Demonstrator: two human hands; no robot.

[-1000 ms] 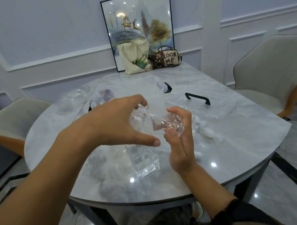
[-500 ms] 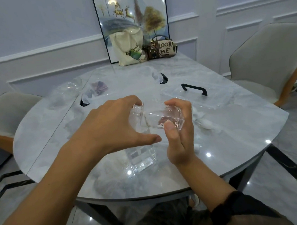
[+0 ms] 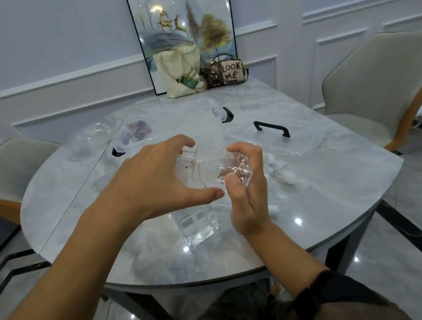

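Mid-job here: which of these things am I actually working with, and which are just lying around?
In hand: clear bottle, right hand gripping its base, left hand curled round its neck end.
Lying about: clear container on the table below the hands, black-handled clear box, tote bag, handbag, framed picture.

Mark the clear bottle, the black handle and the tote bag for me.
clear bottle point(image 3: 211, 165): head view, middle of body.
black handle point(image 3: 271, 127): head view, top bar.
tote bag point(image 3: 178, 67): head view, front panel.
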